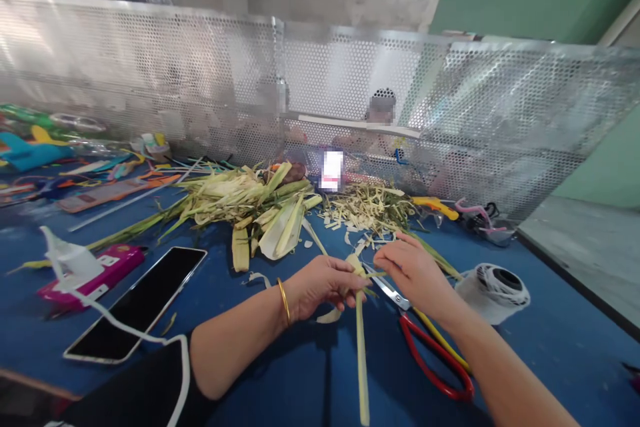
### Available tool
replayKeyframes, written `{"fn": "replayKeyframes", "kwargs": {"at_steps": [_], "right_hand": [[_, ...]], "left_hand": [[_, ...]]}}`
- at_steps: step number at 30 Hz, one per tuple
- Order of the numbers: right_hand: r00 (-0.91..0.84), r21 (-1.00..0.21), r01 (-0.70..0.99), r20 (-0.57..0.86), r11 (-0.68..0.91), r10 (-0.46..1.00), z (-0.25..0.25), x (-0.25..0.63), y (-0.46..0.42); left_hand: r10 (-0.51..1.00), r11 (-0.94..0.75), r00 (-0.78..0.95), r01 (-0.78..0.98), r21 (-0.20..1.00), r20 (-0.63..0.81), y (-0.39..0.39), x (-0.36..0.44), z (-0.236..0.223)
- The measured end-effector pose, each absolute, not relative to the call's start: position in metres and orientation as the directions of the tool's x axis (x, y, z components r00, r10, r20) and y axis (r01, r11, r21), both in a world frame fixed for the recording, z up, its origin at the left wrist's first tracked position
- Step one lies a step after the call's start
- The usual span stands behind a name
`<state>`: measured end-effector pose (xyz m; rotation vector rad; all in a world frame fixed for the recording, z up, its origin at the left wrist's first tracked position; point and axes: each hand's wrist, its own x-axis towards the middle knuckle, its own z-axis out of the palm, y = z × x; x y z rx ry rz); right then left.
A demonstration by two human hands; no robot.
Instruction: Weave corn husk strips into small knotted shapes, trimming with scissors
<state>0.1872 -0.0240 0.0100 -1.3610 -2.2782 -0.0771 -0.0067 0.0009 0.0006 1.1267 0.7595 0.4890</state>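
My left hand, with a gold bangle at the wrist, pinches a pale green corn husk piece. A long narrow husk strip hangs from it toward me. My right hand is just to the right, its fingers curled together beside the husk; whatever they hold is too fine to make out. Beneath my right hand lie scissors with red handles, partly hidden by the hand and forearm. A yellow rod-like thing lies along them. To the right stands a spool of white thread.
A heap of corn husks and a pile of husk scraps lie ahead. At left are a phone, a magenta box and a white cable. A perforated metal screen borders the blue table; people sit behind it.
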Motion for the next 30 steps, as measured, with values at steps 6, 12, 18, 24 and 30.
{"fn": "replayKeyframes", "kwargs": {"at_steps": [6,12,18,24,30], "right_hand": [[-0.362,-0.272,0.820,0.436,0.503,0.824,0.009,0.184,-0.026],[-0.388,-0.262,0.820,0.402,0.510,0.830,0.005,0.185,-0.024],[-0.455,-0.089,0.762,0.631,0.641,0.629,0.016,0.167,-0.040],[-0.739,0.320,0.670,0.372,0.670,0.561,-0.008,0.132,-0.052],[-0.713,0.372,0.698,0.443,0.612,0.544,-0.025,0.136,-0.041]], "left_hand": [[0.744,0.364,0.618,-0.055,0.930,-0.255,0.001,-0.007,-0.001],[0.722,0.384,0.626,-0.008,0.923,-0.295,0.002,-0.006,-0.003],[0.819,0.367,0.502,-0.085,0.926,-0.278,0.001,-0.001,-0.009],[0.841,0.442,0.433,-0.206,0.873,-0.323,0.004,0.000,-0.015],[0.811,0.493,0.457,-0.200,0.847,-0.364,0.010,-0.004,-0.008]]}}
